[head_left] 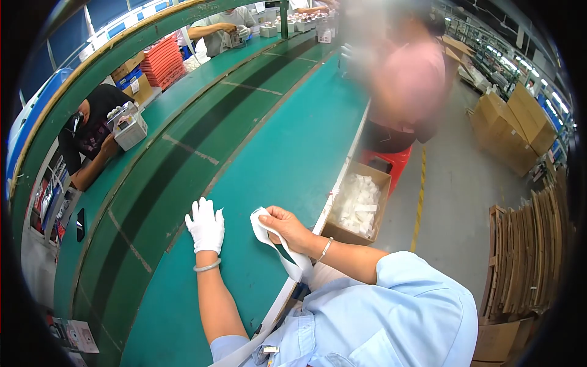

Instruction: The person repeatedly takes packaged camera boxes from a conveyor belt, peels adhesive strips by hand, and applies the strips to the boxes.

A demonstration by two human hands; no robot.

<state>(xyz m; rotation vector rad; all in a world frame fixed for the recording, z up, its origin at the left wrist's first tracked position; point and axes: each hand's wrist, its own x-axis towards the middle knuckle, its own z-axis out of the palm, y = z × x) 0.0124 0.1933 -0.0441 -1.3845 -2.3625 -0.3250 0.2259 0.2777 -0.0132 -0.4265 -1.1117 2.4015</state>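
White strip (296, 268) over green worktop (275, 153), cartons (502, 125) on grey floor (451, 183)

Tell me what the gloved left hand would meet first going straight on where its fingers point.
The gloved left hand would likely meet the dark green conveyor belt first, then the pale line across it; fingertip height is unclear.

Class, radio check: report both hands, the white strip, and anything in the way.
Left hand gloved, spread over green bench. Right hand bare, gripping looped white strip. Open carton beside bench, seemingly not blocking.
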